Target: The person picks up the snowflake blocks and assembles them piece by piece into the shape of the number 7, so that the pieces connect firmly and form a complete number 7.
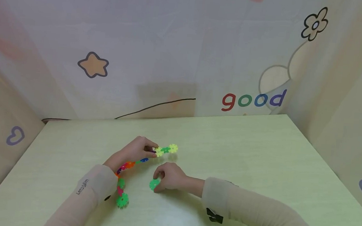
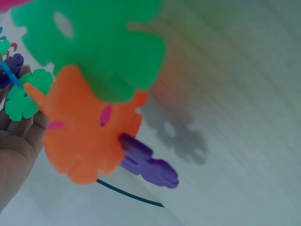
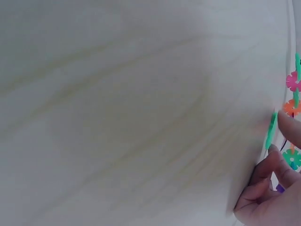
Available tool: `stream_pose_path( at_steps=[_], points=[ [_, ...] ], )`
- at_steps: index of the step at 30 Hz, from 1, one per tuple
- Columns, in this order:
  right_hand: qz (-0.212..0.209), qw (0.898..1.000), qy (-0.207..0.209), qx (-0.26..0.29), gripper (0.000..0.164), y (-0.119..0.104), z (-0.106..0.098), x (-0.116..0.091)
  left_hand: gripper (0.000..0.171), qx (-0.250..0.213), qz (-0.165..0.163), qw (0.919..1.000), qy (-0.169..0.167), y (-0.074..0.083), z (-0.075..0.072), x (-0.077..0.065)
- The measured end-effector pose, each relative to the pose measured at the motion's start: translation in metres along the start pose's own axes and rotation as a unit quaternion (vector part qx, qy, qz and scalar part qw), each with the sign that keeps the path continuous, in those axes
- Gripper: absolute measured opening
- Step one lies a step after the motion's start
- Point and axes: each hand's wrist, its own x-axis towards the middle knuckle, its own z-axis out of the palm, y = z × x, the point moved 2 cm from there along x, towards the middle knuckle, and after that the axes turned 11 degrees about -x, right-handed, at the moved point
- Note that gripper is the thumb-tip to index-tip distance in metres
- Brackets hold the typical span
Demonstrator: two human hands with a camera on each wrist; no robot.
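Observation:
A chain of interlocking plastic snowflake discs (image 1: pixel 129 164) in several colours curves along the left part of the table. My left hand (image 1: pixel 134 150) pinches it near its far end, just beside a yellow disc (image 1: pixel 159 152); another yellow disc (image 1: pixel 173 148) ends the chain there. At the near end is a green disc (image 1: pixel 122 200), below my left forearm. Between thumb and fingers my right hand (image 1: pixel 171 178) holds a separate green snowflake disc (image 1: pixel 154 184), apart from the chain. Close up in the left wrist view are an orange disc (image 2: pixel 84 136) and a purple disc (image 2: pixel 150 165).
The pale wooden table (image 1: pixel 244 157) meets a printed curtain (image 1: pixel 172 55) at the back and sides. My left sleeve (image 1: pixel 88 191) partly covers the chain's near stretch.

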Motion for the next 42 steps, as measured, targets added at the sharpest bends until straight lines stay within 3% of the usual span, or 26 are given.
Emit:
stream_pose_path(
  at_steps=[8,23,31,37,42],
  points=[
    [-0.006,1.000,0.003,-0.009,0.023,-0.001,-0.002,-0.006,0.033,-0.002,-0.004,1.0000,0.001,0.002,0.000,0.000],
    [-0.006,0.994,-0.011,0.108,0.008,0.030,-0.027,-0.022,0.032,0.001,0.012,0.9999,-0.004,0.002,0.002,-0.006],
    [0.021,0.982,0.031,0.187,0.009,0.054,-0.051,-0.035,0.033,-0.003,0.021,0.9996,-0.017,0.007,0.008,-0.007],
    [0.052,0.976,0.058,0.204,0.008,0.070,-0.067,-0.040,0.034,-0.004,0.029,0.9992,-0.028,0.011,0.012,-0.009],
    [0.053,0.970,0.084,0.224,0.009,0.079,-0.074,-0.044,0.034,-0.012,0.034,0.9988,-0.034,0.014,0.016,-0.010]
  ],
)
